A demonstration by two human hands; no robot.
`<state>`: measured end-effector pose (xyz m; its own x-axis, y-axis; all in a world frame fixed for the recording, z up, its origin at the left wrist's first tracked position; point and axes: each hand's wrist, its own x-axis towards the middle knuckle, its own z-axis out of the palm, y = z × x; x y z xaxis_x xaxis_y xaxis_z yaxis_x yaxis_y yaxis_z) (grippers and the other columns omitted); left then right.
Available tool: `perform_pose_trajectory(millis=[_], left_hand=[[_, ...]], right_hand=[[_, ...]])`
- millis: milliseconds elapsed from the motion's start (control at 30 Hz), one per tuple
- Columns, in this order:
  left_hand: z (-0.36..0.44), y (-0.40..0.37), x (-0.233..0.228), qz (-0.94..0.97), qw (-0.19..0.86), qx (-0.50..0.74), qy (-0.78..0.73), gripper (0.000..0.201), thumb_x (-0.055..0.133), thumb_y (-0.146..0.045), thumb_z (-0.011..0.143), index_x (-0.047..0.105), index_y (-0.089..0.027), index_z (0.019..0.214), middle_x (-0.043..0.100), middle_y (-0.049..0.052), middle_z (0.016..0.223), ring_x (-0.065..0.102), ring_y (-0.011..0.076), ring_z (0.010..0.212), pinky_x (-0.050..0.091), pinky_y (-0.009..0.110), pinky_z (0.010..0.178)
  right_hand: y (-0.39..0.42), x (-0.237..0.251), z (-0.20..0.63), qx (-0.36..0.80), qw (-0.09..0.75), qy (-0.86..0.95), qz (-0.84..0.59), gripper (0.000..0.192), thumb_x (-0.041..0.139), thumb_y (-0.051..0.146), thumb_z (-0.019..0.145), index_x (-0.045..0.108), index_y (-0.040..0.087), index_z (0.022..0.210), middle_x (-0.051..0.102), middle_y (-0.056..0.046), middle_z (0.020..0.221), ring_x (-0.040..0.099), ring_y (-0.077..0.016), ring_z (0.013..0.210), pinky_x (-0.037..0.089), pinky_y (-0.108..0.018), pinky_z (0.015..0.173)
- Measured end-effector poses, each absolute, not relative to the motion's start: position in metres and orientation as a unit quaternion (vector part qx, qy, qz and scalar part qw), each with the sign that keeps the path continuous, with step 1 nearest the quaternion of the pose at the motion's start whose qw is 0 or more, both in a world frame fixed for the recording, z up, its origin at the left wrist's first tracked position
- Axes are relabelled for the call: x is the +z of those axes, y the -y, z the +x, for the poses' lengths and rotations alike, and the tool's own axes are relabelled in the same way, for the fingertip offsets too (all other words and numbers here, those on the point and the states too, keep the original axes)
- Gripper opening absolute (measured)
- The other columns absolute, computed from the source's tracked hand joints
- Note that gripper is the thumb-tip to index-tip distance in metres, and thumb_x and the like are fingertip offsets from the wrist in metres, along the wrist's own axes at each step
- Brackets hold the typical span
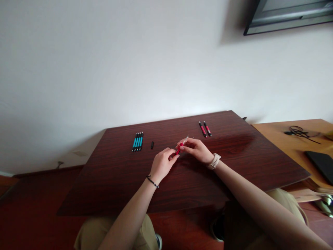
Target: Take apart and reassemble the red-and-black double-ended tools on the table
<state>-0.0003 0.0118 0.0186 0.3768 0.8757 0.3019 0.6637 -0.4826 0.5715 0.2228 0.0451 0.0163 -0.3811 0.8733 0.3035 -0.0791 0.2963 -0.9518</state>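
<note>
Both hands meet over the middle of the dark wooden table (114, 187). Between them is a red pen (178, 151), tilted, with a thin silvery inner part sticking out of its far end. My left hand (163, 161) pinches the near end of the pen. Thumb and fingers of my right hand (196, 150) close on the pen farther up, near where the silvery part comes out. A small black piece (152, 144), perhaps a pen's grip, lies by itself left of the hands. Fingers hide part of the pen.
Several blue-and-black pens (137, 142) lie side by side at the left. Two red-and-black pens (205, 128) lie at the back right. A lighter table (275, 135) adjoins on the right, bearing a black cable (299, 132) and a flat black device (321, 165).
</note>
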Motion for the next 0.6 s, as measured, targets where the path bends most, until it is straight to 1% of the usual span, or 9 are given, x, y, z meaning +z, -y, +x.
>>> perform_pose_trajectory(millis=[100, 200, 300, 400, 467, 533, 600], left_hand=[[0.000, -0.012, 0.016, 0.809, 0.192, 0.295, -0.471, 0.009, 0.068, -0.029, 0.101, 0.072, -0.024, 0.106, 0.070, 0.001, 0.090, 0.065, 0.0160, 0.074, 0.051, 0.028, 0.072], [-0.001, -0.014, 0.016, 0.804, 0.178, 0.317, -0.471, 0.016, 0.070, -0.025, 0.098, 0.069, -0.024, 0.115, 0.072, 0.003, 0.101, 0.069, 0.0199, 0.090, 0.056, 0.032, 0.084], [-0.006, -0.018, 0.018, 0.795, 0.106, 0.345, -0.488, 0.019, 0.067, -0.022, 0.099, 0.067, -0.024, 0.118, 0.071, 0.007, 0.114, 0.066, 0.0256, 0.111, 0.055, 0.042, 0.101], [-0.021, -0.027, 0.016, 0.772, 0.031, 0.349, -0.530, 0.023, 0.065, -0.023, 0.100, 0.067, -0.024, 0.122, 0.067, 0.012, 0.127, 0.061, 0.0305, 0.124, 0.050, 0.050, 0.112], [-0.033, -0.035, 0.011, 0.760, 0.002, 0.336, -0.557, 0.030, 0.065, -0.024, 0.099, 0.066, -0.023, 0.129, 0.062, 0.014, 0.141, 0.056, 0.0338, 0.134, 0.046, 0.054, 0.118], [-0.046, -0.042, 0.002, 0.756, -0.005, 0.309, -0.577, 0.038, 0.066, -0.025, 0.098, 0.064, -0.022, 0.136, 0.055, 0.016, 0.154, 0.051, 0.0367, 0.142, 0.044, 0.057, 0.121], [-0.054, -0.048, -0.006, 0.761, 0.006, 0.278, -0.586, 0.038, 0.064, -0.024, 0.098, 0.066, -0.020, 0.136, 0.055, 0.017, 0.155, 0.053, 0.0373, 0.140, 0.046, 0.057, 0.119]], right_hand=[[-0.045, 0.015, 0.223, 0.483, 0.480, 0.662, -0.314, 0.032, 0.077, 0.050, 0.095, 0.077, 0.023, 0.111, 0.079, -0.008, 0.115, 0.074, -0.0255, 0.105, 0.058, -0.043, 0.101], [-0.045, 0.016, 0.226, 0.439, 0.512, 0.654, -0.344, 0.033, 0.073, 0.051, 0.098, 0.074, 0.024, 0.117, 0.078, -0.008, 0.114, 0.074, -0.0247, 0.101, 0.059, -0.040, 0.095], [-0.045, 0.017, 0.230, 0.400, 0.521, 0.651, -0.380, 0.037, 0.065, 0.053, 0.102, 0.072, 0.024, 0.124, 0.076, -0.007, 0.108, 0.071, -0.0225, 0.096, 0.057, -0.035, 0.087], [-0.044, 0.018, 0.233, 0.389, 0.523, 0.647, -0.395, 0.039, 0.058, 0.055, 0.105, 0.070, 0.024, 0.127, 0.071, -0.004, 0.096, 0.066, -0.0202, 0.086, 0.055, -0.033, 0.081], [-0.043, 0.019, 0.234, 0.388, 0.522, 0.642, -0.406, 0.040, 0.055, 0.056, 0.106, 0.070, 0.024, 0.126, 0.067, -0.003, 0.090, 0.061, -0.0190, 0.079, 0.052, -0.031, 0.074], [-0.042, 0.019, 0.234, 0.382, 0.513, 0.642, -0.422, 0.041, 0.054, 0.058, 0.106, 0.072, 0.024, 0.120, 0.063, -0.002, 0.085, 0.055, -0.0182, 0.073, 0.047, -0.030, 0.066], [-0.040, 0.020, 0.235, 0.374, 0.502, 0.649, -0.432, 0.041, 0.054, 0.060, 0.106, 0.073, 0.024, 0.112, 0.059, -0.001, 0.080, 0.052, -0.0181, 0.071, 0.043, -0.029, 0.063]])
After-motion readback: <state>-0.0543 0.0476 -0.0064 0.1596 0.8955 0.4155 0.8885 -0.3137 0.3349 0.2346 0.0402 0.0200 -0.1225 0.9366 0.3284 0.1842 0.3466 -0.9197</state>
